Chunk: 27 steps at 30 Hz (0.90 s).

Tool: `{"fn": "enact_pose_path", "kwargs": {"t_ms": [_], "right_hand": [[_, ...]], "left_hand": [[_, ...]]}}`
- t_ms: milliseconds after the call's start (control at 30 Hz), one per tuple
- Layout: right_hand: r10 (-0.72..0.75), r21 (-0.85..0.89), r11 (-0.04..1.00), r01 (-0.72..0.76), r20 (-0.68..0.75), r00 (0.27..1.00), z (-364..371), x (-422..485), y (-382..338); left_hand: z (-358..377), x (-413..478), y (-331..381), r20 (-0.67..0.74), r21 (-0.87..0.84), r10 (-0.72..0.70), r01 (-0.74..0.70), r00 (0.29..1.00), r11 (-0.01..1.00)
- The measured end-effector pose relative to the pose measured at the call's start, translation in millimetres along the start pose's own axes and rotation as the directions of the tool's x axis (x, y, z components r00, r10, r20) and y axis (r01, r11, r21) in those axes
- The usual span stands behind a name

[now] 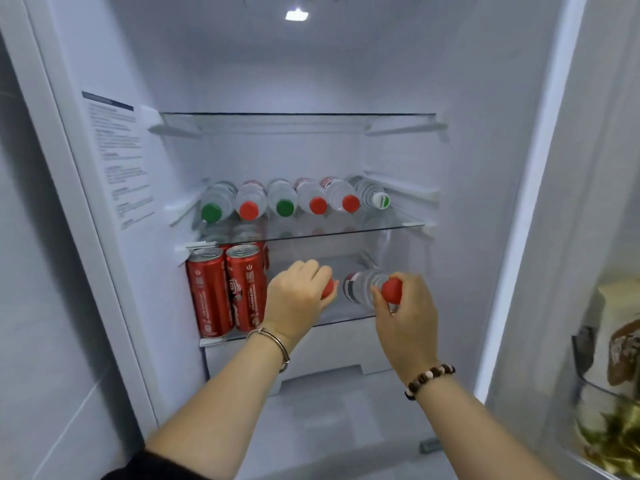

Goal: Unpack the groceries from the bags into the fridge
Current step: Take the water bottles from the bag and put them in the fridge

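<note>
A clear plastic water bottle with a red cap (362, 289) lies on its side low over the lower glass shelf (346, 316) of the open white fridge (485, 168), cap toward the person. I cannot tell whether it already rests there. The right hand (408, 315) curls its fingers round the cap end. Just to the left, the left hand (298, 301) is curled over a second red cap (329, 288). The bottle under it is hidden, so I only judge it to be a matching one.

Tall red drink cans (225, 289) stand upright at the shelf's left end, just beside the left hand. On the middle glass shelf (398, 226) above, a row of six lying water bottles (298, 200) shows green and red caps.

The step in hand looks to be laying these two bottles down. Next, each needs sliding back and releasing so that it does not roll.
</note>
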State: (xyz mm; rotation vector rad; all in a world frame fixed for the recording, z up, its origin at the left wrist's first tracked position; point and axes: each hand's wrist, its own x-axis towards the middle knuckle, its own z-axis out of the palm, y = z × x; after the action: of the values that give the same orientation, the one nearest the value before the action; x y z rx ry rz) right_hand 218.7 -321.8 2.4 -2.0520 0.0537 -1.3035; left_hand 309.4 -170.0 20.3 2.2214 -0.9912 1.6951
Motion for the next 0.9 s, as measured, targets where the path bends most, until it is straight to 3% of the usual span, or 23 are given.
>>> {"fn": "enact_pose_path", "kwargs": {"t_ms": [267, 400, 533, 767, 900], "right_hand": [[0.18, -0.04, 0.984, -0.176, 0.126, 0.976, 49.3, 12.2, 25.5], [0.304, -0.077, 0.953, -0.294, 0.227, 0.925, 76.6, 18.2, 42.7], [0.328, -0.131, 0.944, -0.303, 0.277, 0.903, 97.2, 19.2, 57.7], [0.275, -0.228, 0.952, -0.207, 0.33, 0.903, 125.0, 30.8, 65.6], [0.305, -0.233, 0.948, -0.219, 0.452, 0.838, 138.6, 41.4, 58.2]], "left_hand": [[38.3, -16.8, -4.2, 0.287, 0.067, -0.164, 0.151, 0.944, 0.986], [53.5, -17.5, -4.8, 0.443, 0.073, -0.257, 0.251, 0.859, 0.965], [63.1, -21.0, -10.7, 0.561, 0.133, -0.416, 0.418, 0.715, 0.899], [75.3, -23.9, -19.3, 0.561, 0.185, -0.57, 0.58, 0.6, 0.793], [82.4, -26.7, -16.8, 0.546, 0.125, -0.608, 0.661, 0.577, 0.74]]}}
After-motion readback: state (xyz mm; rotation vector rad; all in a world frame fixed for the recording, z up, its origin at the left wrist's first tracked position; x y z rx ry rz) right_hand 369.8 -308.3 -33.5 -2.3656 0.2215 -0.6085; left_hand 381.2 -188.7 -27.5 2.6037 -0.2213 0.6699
